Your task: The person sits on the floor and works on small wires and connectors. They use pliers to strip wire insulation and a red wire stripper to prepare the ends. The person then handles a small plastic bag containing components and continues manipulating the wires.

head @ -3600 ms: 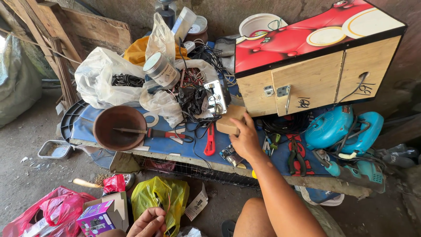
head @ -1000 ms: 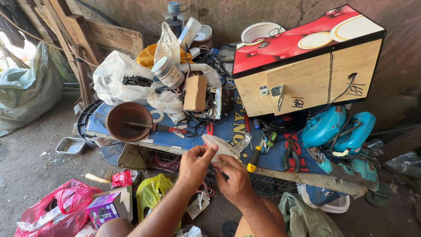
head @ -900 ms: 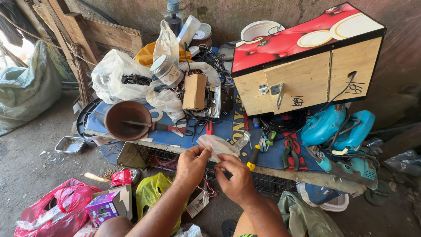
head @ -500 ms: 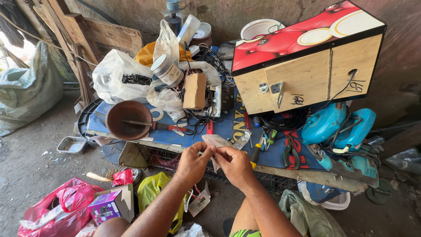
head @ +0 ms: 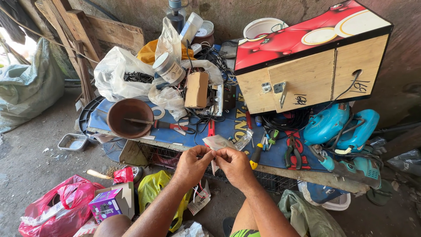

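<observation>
Both hands met low over the bench edge, the left hand and right hand pinching a small clear plastic packet that stuck up just above their fingertips. Its contents were too small to make out. Beyond the knuckles lay a red-handled screwdriver and a crinkled, glossy bag on blue cloth.
</observation>
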